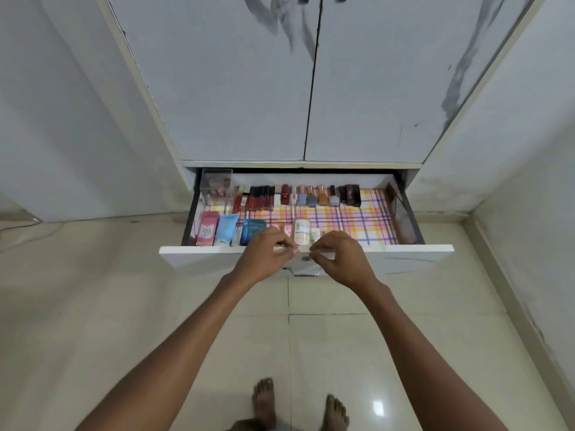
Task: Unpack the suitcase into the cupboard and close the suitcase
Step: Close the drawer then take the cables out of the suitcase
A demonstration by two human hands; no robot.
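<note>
The cupboard has both tall doors closed, and its bottom drawer is pulled out. On a checked liner inside lie cosmetics: a pink tube, a light blue tube, a blue sachet and a white bottle. A row of lipsticks and nail polishes stands at the back. My left hand and my right hand hover close together over the drawer's front edge, fingertips pinched. Whether they hold something small is unclear. No suitcase is in view.
A clear plastic box stands in the drawer's back left corner. White walls flank the cupboard on both sides. Glossy beige floor tiles spread in front, and my bare feet stand at the bottom edge.
</note>
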